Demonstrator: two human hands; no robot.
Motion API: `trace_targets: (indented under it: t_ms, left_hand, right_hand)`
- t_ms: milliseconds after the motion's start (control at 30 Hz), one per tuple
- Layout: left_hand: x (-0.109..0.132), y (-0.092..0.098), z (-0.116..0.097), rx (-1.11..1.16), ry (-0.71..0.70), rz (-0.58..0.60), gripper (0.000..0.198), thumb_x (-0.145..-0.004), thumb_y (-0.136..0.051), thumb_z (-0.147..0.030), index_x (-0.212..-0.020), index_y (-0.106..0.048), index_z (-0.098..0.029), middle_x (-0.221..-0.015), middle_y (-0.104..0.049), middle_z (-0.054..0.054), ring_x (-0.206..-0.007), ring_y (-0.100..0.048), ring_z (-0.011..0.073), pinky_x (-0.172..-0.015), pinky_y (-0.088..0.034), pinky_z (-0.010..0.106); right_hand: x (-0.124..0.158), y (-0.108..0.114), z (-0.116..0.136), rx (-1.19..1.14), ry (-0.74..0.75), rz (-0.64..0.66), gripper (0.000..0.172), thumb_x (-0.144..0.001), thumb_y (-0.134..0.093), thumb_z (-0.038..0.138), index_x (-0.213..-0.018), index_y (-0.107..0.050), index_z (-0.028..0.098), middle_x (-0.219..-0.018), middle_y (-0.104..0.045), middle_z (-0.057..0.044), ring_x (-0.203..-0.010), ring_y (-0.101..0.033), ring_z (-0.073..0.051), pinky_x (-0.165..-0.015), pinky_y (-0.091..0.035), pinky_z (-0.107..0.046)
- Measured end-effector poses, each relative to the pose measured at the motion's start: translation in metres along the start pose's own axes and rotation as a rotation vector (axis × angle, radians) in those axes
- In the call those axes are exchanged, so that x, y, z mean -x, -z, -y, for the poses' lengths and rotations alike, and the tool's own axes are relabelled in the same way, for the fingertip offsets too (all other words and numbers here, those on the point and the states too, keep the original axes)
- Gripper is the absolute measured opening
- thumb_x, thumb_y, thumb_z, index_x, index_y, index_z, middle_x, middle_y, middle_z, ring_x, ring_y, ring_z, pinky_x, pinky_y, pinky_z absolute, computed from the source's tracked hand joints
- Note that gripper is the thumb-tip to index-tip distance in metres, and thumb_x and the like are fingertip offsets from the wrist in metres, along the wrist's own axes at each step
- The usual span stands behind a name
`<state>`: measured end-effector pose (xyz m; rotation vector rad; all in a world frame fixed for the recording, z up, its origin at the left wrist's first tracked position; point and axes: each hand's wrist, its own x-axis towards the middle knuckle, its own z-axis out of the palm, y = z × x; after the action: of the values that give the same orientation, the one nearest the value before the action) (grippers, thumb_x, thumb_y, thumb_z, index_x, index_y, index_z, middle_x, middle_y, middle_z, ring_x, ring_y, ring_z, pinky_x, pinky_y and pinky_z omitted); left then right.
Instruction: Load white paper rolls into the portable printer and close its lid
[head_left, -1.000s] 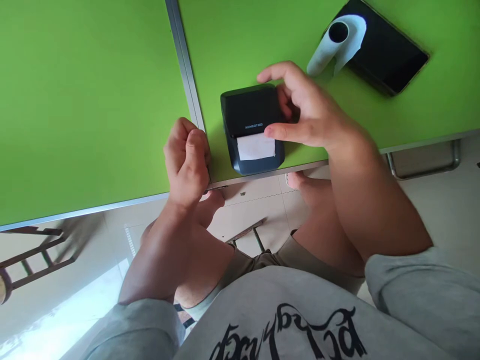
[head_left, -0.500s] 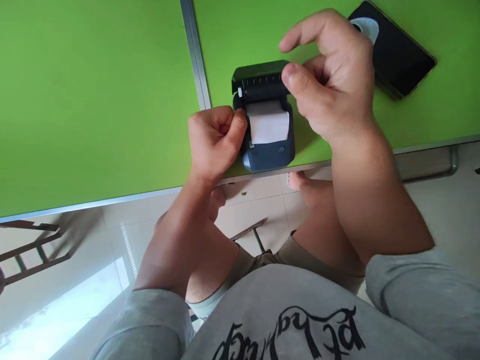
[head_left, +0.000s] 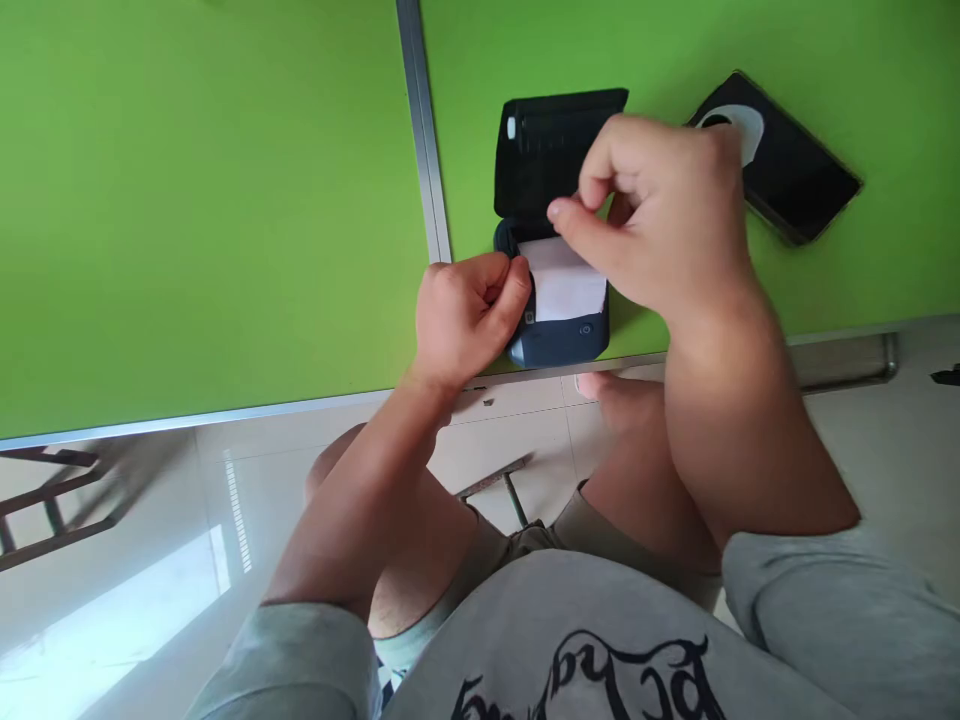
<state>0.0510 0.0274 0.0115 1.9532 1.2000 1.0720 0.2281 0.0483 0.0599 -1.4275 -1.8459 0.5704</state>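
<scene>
A small dark blue label printer (head_left: 559,347) stands at the table's front edge with its black lid (head_left: 544,150) swung up and back. White paper (head_left: 570,285) lies in its opening and hangs over the front. My left hand (head_left: 472,315) is closed at the printer's left side, thumb and bent forefinger gripping its edge beside the paper. Over the right part of the opening is my right hand (head_left: 660,210), in front of the lid. Its fingers are curled towards the thumb, whose tip is near the paper's upper end. Whatever they pinch, if anything, is hidden.
A black phone (head_left: 806,175) lies on the green table (head_left: 225,200) to the right, a white ring-shaped object (head_left: 746,130) on it. A metal strip (head_left: 424,120) crosses the tabletop. The metal front edge (head_left: 337,400) runs just below the printer.
The printer's lid has swung from partly raised to wide open. My right hand's fingers have curled in and moved over the opening. My left hand has stayed at the printer's left side.
</scene>
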Motion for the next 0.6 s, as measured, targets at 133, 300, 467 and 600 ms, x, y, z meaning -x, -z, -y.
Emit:
trace_targets:
  t_ms: [133,300,467,600]
  left_hand:
    - [0.000,0.000,0.000,0.021,0.015,-0.004,0.053,-0.096,-0.055,-0.034,-0.057,-0.022,-0.020,-0.053,-0.021,-0.004,-0.051,-0.013,0.0091,-0.051,-0.016,0.032]
    - [0.005,0.000,-0.003,0.140,0.045,-0.040,0.063,-0.103,-0.029,-0.064,-0.057,-0.028,-0.021,-0.053,-0.023,-0.001,-0.049,-0.021,0.0127,-0.056,-0.017,0.035]
    - [0.007,0.000,-0.002,0.223,0.069,-0.019,0.069,-0.098,-0.015,-0.075,-0.057,-0.033,-0.022,-0.055,-0.025,0.001,-0.051,-0.027,0.0161,-0.059,-0.021,0.037]
    - [0.007,0.001,-0.003,0.257,0.114,-0.015,0.069,-0.096,-0.016,-0.077,-0.058,-0.035,-0.023,-0.055,-0.033,0.003,-0.053,-0.030,0.0170,-0.059,-0.022,0.038]
  right_hand:
    - [-0.001,0.004,0.001,0.356,0.043,0.074,0.012,-0.073,-0.076,0.021,-0.079,-0.066,0.026,-0.069,-0.065,0.003,-0.065,-0.055,-0.018,-0.065,-0.043,-0.034]
    - [-0.002,0.004,-0.019,0.120,0.048,0.260,0.025,-0.068,-0.087,0.037,-0.086,-0.071,0.031,-0.063,-0.062,0.001,-0.068,-0.061,-0.020,-0.060,-0.049,-0.032]
    - [-0.009,-0.001,-0.046,-0.094,0.133,0.312,0.023,-0.078,-0.078,0.053,-0.093,-0.068,0.039,-0.066,-0.064,0.004,-0.076,-0.067,-0.016,-0.056,-0.052,-0.026]
    - [-0.016,0.014,-0.036,0.026,0.182,0.419,0.038,-0.063,-0.090,0.035,-0.095,-0.070,0.039,-0.075,-0.072,0.006,-0.061,-0.064,-0.014,-0.044,-0.044,-0.028]
